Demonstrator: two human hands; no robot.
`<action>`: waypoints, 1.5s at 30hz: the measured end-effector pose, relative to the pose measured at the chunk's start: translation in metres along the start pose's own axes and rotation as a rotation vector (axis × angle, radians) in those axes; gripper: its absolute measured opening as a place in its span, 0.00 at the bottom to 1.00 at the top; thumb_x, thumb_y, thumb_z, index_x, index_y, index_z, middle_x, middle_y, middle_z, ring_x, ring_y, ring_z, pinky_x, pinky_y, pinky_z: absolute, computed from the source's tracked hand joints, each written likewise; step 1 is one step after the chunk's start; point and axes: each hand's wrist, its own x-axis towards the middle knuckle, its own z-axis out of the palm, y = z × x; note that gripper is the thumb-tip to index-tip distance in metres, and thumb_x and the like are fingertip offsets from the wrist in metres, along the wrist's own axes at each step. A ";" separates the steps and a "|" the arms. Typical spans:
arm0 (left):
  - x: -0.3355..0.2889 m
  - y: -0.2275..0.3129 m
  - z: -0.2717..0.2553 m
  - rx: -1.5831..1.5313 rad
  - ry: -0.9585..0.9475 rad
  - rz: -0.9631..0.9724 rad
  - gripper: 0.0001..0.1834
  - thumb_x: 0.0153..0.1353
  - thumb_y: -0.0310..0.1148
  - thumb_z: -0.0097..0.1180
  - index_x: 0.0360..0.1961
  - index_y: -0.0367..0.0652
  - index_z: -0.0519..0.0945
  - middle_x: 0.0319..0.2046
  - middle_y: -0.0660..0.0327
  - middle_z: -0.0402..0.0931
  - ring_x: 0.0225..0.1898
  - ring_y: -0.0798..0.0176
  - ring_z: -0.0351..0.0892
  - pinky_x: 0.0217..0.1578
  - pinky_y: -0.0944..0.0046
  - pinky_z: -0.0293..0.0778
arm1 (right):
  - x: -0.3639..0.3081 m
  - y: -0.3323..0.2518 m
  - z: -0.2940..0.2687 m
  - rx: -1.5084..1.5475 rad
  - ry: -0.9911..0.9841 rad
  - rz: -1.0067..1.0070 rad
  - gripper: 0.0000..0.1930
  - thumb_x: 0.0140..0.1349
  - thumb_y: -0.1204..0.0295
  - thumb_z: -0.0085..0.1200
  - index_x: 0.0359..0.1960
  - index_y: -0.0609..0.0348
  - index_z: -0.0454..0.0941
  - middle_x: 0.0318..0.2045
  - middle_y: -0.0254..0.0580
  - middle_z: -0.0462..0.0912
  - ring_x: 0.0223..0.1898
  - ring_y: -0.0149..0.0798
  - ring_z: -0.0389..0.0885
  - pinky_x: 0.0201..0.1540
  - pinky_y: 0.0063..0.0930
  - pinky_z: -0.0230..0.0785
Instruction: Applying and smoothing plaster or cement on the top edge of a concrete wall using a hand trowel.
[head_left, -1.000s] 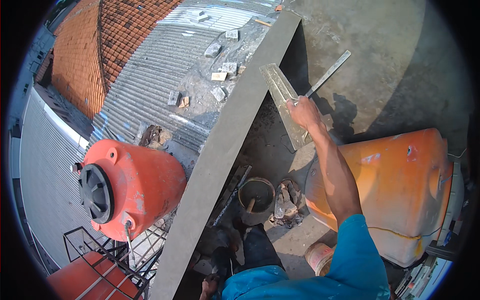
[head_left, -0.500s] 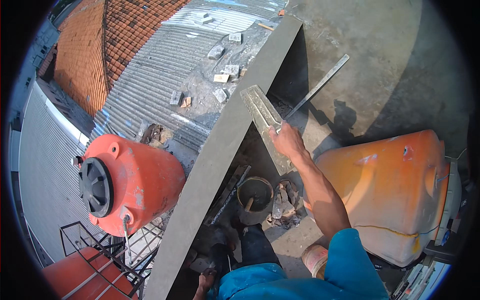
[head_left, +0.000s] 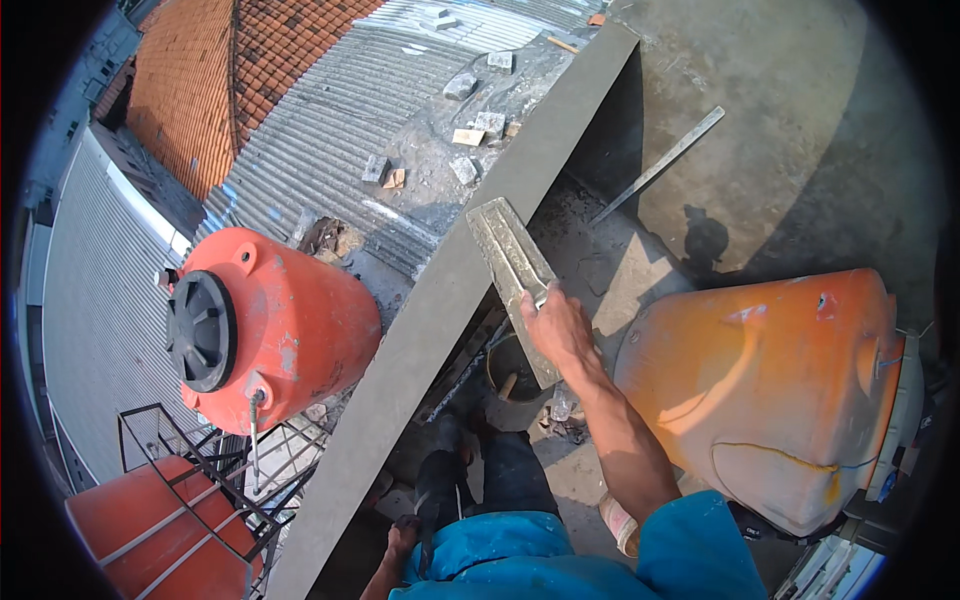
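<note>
Beneath the gripping right hand (head_left: 560, 335) lies the trowel (head_left: 504, 258).

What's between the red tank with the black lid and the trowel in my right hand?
In the head view: some corrugated grey roof nearer the tank, then the grey wall top.

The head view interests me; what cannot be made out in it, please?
Head view:
Bucket: right part, hidden behind the float.
The float: underside, turned away from the camera.
Left hand: whether it holds anything; too small and dim.
Lower red tank: lower part, cut off by picture edge.
</note>
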 end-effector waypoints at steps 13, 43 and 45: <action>-0.017 0.007 -0.020 0.077 -0.010 0.126 0.19 0.62 0.41 0.54 0.49 0.40 0.81 0.47 0.49 0.81 0.50 0.48 0.80 0.52 0.57 0.73 | -0.030 0.001 0.009 0.034 0.024 -0.007 0.26 0.66 0.54 0.48 0.49 0.70 0.73 0.37 0.70 0.81 0.43 0.66 0.81 0.48 0.53 0.74; -0.022 -0.015 -0.029 0.010 0.019 0.093 0.18 0.60 0.41 0.54 0.44 0.41 0.83 0.44 0.50 0.82 0.49 0.52 0.81 0.51 0.57 0.73 | 0.062 -0.001 0.080 1.726 -0.123 0.364 0.24 0.60 0.44 0.54 0.24 0.46 0.60 0.14 0.25 0.58 0.12 0.25 0.57 0.14 0.23 0.52; -0.023 -0.012 -0.029 -0.024 0.035 0.078 0.17 0.60 0.40 0.55 0.44 0.41 0.83 0.44 0.50 0.82 0.49 0.52 0.81 0.51 0.57 0.73 | 0.073 -0.002 0.080 1.721 -0.133 0.334 0.23 0.60 0.44 0.54 0.24 0.46 0.61 0.14 0.25 0.58 0.12 0.25 0.57 0.14 0.23 0.52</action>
